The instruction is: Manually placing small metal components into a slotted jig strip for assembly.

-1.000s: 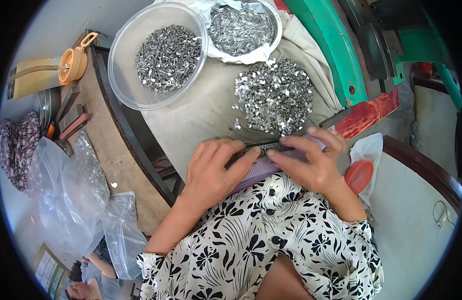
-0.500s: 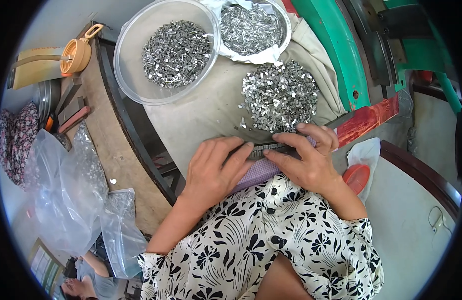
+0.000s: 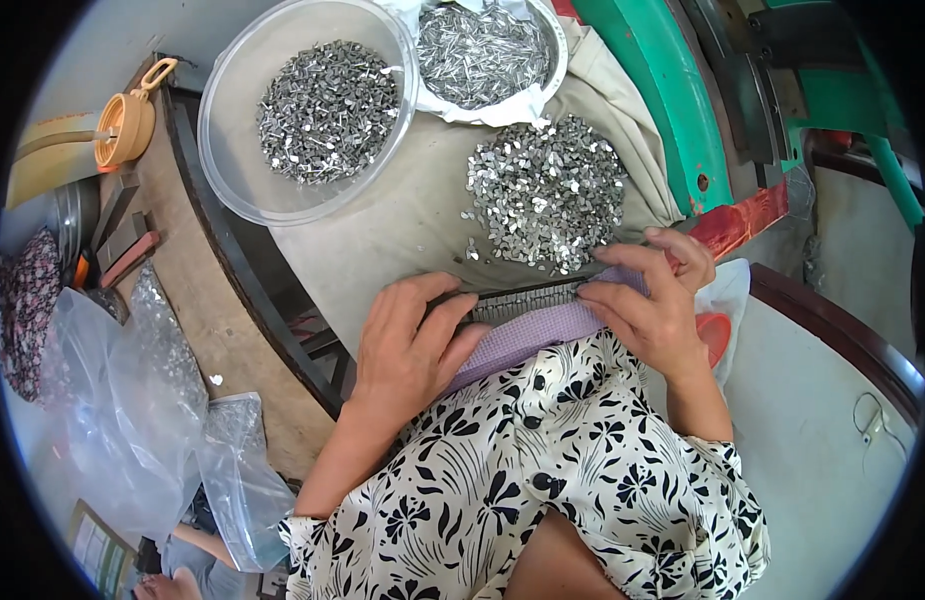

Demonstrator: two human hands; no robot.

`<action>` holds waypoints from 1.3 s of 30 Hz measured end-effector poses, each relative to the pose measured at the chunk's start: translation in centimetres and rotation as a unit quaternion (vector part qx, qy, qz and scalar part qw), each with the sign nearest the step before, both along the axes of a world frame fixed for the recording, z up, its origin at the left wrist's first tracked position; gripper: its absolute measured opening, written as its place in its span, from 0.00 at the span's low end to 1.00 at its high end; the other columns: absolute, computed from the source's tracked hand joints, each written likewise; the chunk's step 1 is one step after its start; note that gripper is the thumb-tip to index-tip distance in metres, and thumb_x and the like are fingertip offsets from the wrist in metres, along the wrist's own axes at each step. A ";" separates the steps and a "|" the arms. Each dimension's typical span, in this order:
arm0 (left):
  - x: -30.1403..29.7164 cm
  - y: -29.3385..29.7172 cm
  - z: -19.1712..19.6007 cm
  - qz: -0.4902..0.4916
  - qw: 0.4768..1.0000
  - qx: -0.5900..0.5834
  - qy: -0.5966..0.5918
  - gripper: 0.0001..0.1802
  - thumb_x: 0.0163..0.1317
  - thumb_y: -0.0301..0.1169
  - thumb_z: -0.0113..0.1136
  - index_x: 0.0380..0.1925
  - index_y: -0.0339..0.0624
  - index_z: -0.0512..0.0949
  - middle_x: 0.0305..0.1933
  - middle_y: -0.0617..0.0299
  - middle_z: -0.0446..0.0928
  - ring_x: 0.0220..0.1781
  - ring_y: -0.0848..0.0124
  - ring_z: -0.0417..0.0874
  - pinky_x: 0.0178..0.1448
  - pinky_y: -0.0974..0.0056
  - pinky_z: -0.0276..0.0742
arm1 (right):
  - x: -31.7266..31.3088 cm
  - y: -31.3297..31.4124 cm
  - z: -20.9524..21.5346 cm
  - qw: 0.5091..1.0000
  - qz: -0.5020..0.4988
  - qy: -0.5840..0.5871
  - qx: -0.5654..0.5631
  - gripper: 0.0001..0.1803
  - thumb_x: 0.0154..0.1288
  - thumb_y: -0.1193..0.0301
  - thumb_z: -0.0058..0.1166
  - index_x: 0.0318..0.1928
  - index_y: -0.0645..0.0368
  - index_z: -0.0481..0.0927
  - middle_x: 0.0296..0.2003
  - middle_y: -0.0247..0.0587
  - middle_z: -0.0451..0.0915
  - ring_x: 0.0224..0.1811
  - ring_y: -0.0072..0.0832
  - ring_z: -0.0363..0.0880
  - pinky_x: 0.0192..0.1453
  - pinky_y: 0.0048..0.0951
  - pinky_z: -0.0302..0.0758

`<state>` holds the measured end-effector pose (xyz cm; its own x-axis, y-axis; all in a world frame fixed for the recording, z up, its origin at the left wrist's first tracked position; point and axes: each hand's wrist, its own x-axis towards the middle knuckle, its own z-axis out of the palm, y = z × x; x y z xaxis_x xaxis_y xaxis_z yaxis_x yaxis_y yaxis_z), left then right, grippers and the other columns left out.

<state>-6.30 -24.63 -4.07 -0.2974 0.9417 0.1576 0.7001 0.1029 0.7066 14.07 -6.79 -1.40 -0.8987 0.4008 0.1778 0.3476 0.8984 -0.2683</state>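
A narrow dark metal bar [image 3: 530, 298] lies at the near edge of the cloth-covered surface, with a row of small metal pieces along it. My left hand [image 3: 407, 345] grips its left end with curled fingers; the thumb is partly hidden. At the other end my right hand [image 3: 660, 300] has thumb and index finger closed on the bar. A purple checked cloth [image 3: 527, 335] runs along the bar's near side, under both hands. Just beyond the bar is a loose pile of small flat metal pieces [image 3: 547, 195].
A clear plastic tub [image 3: 227, 175] of small metal parts and a cloth-lined bowl [image 3: 557, 75] of thin metal pins stand behind. Green machinery [image 3: 672, 110] rises at right. Plastic bags [image 3: 122, 420] and a wooden bench [image 3: 237, 340] are left. A person [image 3: 187, 570] sits lower left.
My hands have spread apart along the bar, the right one moving right, so more of its row of metal pieces shows. The whole view has shifted slightly.
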 end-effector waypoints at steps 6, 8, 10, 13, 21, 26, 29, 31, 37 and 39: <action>0.0 0.0 0.3 0.013 0.999 0.005 -0.035 0.20 0.46 0.27 0.76 0.41 0.38 0.81 0.46 0.53 0.78 0.45 0.56 0.80 0.46 0.57 0.78 | -0.6 -0.1 -0.2 0.998 0.048 -0.027 0.016 0.10 0.47 0.67 0.69 0.32 0.44 0.83 0.49 0.21 0.81 0.62 0.37 0.66 0.63 0.44 0.55; -0.3 0.0 0.2 0.023 0.998 0.014 -0.062 0.18 0.49 0.27 0.74 0.41 0.38 0.81 0.46 0.54 0.77 0.44 0.55 0.80 0.46 0.57 0.77 | -0.8 0.2 0.1 0.998 0.052 -0.042 -0.013 0.10 0.48 0.68 0.69 0.32 0.46 0.82 0.49 0.22 0.80 0.62 0.38 0.66 0.63 0.44 0.55; -0.7 0.1 0.2 0.086 0.994 0.025 -0.055 0.17 0.47 0.21 0.74 0.39 0.37 0.82 0.47 0.51 0.78 0.43 0.59 0.81 0.44 0.62 0.78 | -0.8 0.4 0.3 0.998 0.046 -0.036 -0.025 0.10 0.48 0.67 0.69 0.32 0.46 0.83 0.50 0.23 0.80 0.62 0.40 0.66 0.63 0.45 0.55; -1.2 0.5 0.5 0.150 0.988 0.007 -0.038 0.14 0.51 0.18 0.70 0.38 0.36 0.81 0.44 0.53 0.77 0.41 0.62 0.81 0.43 0.64 0.78 | -0.8 0.4 0.5 0.998 0.052 -0.032 -0.032 0.09 0.48 0.65 0.70 0.32 0.46 0.84 0.50 0.25 0.80 0.62 0.40 0.66 0.63 0.46 0.55; -2.4 1.7 0.5 0.163 0.985 -0.052 -0.022 0.10 0.53 0.22 0.69 0.35 0.39 0.80 0.37 0.57 0.75 0.38 0.58 0.80 0.40 0.58 0.75 | -3.7 3.8 2.0 0.994 0.073 0.024 -0.078 0.11 0.45 0.68 0.70 0.32 0.49 0.86 0.45 0.31 0.80 0.53 0.40 0.73 0.58 0.44 0.62; -2.2 2.7 0.9 0.155 0.985 -0.068 -0.026 0.07 0.52 0.23 0.68 0.32 0.40 0.81 0.34 0.60 0.75 0.37 0.59 0.80 0.40 0.58 0.76 | -8.9 7.6 2.3 0.983 0.046 0.143 -0.107 0.09 0.52 0.74 0.67 0.36 0.55 0.85 0.36 0.37 0.80 0.37 0.36 0.80 0.42 0.35 0.73; -1.9 3.0 0.9 0.123 0.990 -0.050 -0.050 0.06 0.52 0.22 0.68 0.31 0.39 0.82 0.34 0.59 0.76 0.37 0.59 0.80 0.40 0.58 0.76 | -12.1 9.4 1.7 0.980 0.079 0.142 -0.119 0.06 0.55 0.75 0.65 0.35 0.57 0.85 0.32 0.38 0.81 0.36 0.39 0.81 0.41 0.37 0.75; -1.6 3.2 1.1 0.117 0.990 -0.056 -0.059 0.06 0.52 0.22 0.68 0.31 0.39 0.82 0.34 0.59 0.76 0.37 0.59 0.80 0.40 0.58 0.76 | -13.7 10.1 1.4 0.982 0.113 0.111 -0.106 0.06 0.55 0.74 0.64 0.35 0.57 0.86 0.31 0.39 0.82 0.36 0.41 0.82 0.41 0.40 0.77; -1.7 3.1 1.5 0.124 0.986 -0.066 -0.095 0.08 0.55 0.23 0.68 0.36 0.38 0.82 0.36 0.58 0.76 0.37 0.58 0.81 0.40 0.58 0.77 | -17.3 9.6 0.6 0.981 0.184 -0.035 -0.044 0.09 0.56 0.72 0.64 0.39 0.56 0.86 0.32 0.41 0.82 0.38 0.43 0.82 0.44 0.41 0.77; -1.5 3.2 1.8 0.124 0.985 -0.046 -0.115 0.10 0.55 0.23 0.68 0.38 0.39 0.82 0.37 0.57 0.77 0.37 0.58 0.82 0.39 0.58 0.77 | -18.1 9.5 0.5 0.979 0.196 -0.022 -0.045 0.07 0.54 0.74 0.61 0.36 0.59 0.86 0.31 0.45 0.82 0.37 0.46 0.82 0.43 0.44 0.77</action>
